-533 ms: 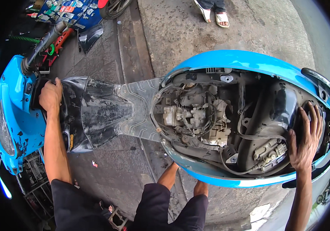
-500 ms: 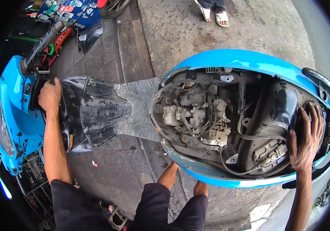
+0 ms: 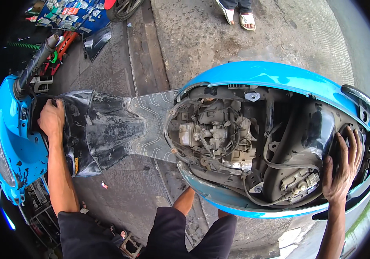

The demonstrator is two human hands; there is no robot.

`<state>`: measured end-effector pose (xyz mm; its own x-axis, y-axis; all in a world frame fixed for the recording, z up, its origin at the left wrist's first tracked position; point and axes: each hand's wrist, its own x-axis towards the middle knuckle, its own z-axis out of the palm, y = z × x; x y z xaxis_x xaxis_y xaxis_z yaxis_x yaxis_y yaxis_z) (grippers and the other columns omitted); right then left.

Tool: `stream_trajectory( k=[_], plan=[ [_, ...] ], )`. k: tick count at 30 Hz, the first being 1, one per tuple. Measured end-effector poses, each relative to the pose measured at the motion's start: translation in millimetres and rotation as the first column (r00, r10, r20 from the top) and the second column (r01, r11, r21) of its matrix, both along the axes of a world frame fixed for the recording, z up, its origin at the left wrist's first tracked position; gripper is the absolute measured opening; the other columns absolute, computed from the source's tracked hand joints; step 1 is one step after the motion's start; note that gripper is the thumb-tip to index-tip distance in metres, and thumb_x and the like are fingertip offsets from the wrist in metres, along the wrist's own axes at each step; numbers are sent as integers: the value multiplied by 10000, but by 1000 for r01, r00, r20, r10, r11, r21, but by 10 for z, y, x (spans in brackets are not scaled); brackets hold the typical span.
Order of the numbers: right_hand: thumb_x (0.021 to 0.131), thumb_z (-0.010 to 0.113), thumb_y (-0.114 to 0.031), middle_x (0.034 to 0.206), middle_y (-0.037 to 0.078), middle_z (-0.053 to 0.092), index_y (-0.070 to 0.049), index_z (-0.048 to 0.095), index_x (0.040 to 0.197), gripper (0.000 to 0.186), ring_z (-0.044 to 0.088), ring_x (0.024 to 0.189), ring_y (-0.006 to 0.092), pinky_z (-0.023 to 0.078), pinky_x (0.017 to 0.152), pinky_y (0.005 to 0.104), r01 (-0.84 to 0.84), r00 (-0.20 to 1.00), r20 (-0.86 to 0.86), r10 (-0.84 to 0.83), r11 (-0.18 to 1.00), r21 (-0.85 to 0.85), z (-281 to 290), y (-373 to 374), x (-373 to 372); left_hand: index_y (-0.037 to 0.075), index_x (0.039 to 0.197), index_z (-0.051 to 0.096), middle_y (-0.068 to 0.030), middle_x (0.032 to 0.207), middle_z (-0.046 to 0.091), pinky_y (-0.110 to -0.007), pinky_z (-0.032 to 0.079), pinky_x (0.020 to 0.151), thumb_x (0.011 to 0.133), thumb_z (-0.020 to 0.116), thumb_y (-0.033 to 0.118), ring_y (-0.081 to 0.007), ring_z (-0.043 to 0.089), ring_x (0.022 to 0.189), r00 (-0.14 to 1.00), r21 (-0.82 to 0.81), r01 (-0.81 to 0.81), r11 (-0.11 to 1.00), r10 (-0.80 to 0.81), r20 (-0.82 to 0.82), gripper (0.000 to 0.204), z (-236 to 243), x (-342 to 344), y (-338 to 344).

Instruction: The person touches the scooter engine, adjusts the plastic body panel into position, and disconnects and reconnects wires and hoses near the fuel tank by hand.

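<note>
A blue scooter (image 3: 271, 73) lies across my view, seat removed, exposing a dusty engine (image 3: 211, 134) and a dark tank (image 3: 305, 142). At the front, below the bare steering column (image 3: 34, 64), my left hand (image 3: 51, 116) has its fingers curled over the edge of the black inner panel (image 3: 107, 129), beside the blue front cover (image 3: 10, 129). My right hand (image 3: 340, 168) lies with fingers spread on a dark part at the rear, inside the blue body. A grey floorboard (image 3: 152, 138) joins both ends.
Another person's feet in white slides (image 3: 247, 20) stand on the concrete beyond. At top left are a blue sticker-covered surface (image 3: 70, 14), a red tool (image 3: 62, 49), a loose black panel (image 3: 96, 43) and a wheel (image 3: 122, 8). Metal racks (image 3: 38, 207) stand at lower left.
The scooter, with both my hands on it, has shifted a little toward me, lower in the view, most at the front end. The background has slid slightly left.
</note>
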<state>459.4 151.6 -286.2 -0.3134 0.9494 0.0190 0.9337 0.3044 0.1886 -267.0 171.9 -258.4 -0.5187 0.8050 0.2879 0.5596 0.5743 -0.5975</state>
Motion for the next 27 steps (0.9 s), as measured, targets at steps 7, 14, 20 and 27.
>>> stream_trajectory(
  k=[7, 14, 20, 27],
  plan=[
    [933, 559, -282, 1536, 206, 503, -38, 618, 1373, 508, 362, 1498, 435, 224, 1238, 575, 2, 1000, 8, -2, 1000, 2, 33, 30, 46, 57, 1103, 720, -169, 1214, 670, -589, 503, 935, 948, 556, 318, -407, 618, 1169, 998, -48, 63, 997, -64, -22, 344, -19, -96, -115],
    [923, 571, -272, 1526, 199, 511, -62, 624, 1365, 492, 368, 1488, 443, 226, 1238, 577, 35, 999, -35, -37, 998, -47, 75, 35, -35, 16, 1087, 710, -175, 1095, 701, -443, 497, 978, 896, 707, 110, -372, 642, 1089, 741, 122, 562, 818, -564, 364, 214, -259, 1181, -279],
    [942, 555, -303, 1555, 202, 485, -62, 615, 1386, 509, 344, 1511, 428, 229, 1239, 569, 24, 1000, 18, -23, 996, -82, 69, 21, 44, -44, 1277, 653, -257, 1243, 680, -474, 470, 1071, 989, 646, 249, -423, 615, 1216, 19, 550, 362, 753, -596, 803, 411, -1345, 3779, 84],
    [964, 569, -321, 1564, 227, 483, -45, 614, 1400, 518, 384, 1490, 431, 255, 1239, 534, 4, 1000, 25, -2, 994, -107, 142, 54, 84, -51, 1200, 683, -341, 1254, 639, -514, 480, 995, 982, 622, 316, -499, 627, 1153, -171, 454, 194, 870, -425, 889, 431, -1505, 4456, 718]
  ],
)
